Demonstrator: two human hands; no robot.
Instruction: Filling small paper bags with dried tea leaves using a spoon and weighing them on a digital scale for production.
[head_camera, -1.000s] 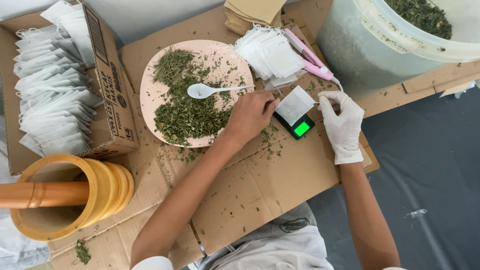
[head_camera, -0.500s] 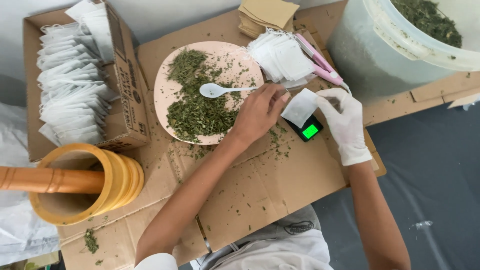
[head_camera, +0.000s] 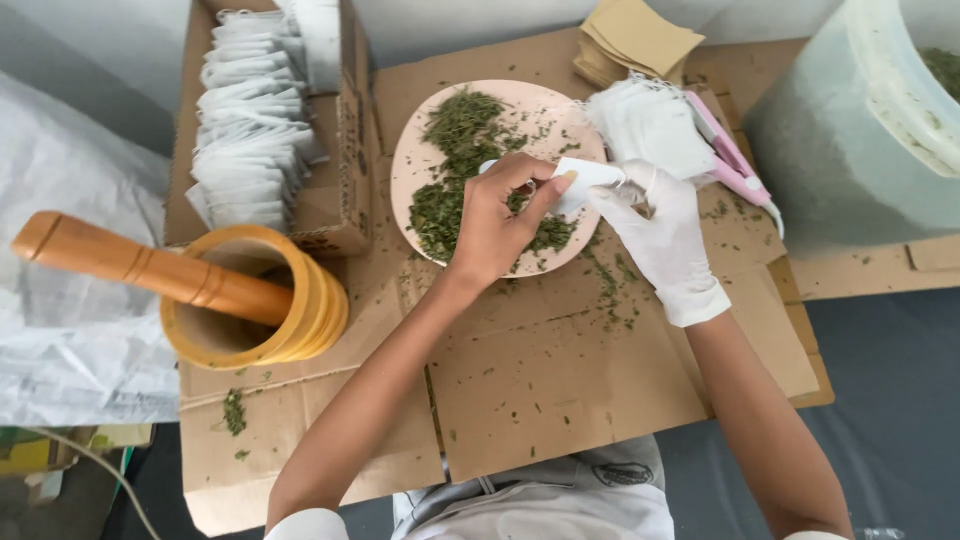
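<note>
With the small scale no longer in view, a white spoon (head_camera: 492, 166) is being gripped by the left hand (head_camera: 500, 225) over the pink plate (head_camera: 415, 170), while a small white bag (head_camera: 590, 180) is being pinched in the gloved right hand (head_camera: 660, 240), so filling appears underway.

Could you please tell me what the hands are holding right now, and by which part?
Both hold one small white paper sachet over the pink plate: left hand pinches its left edge, gloved right hand its right end.
</note>
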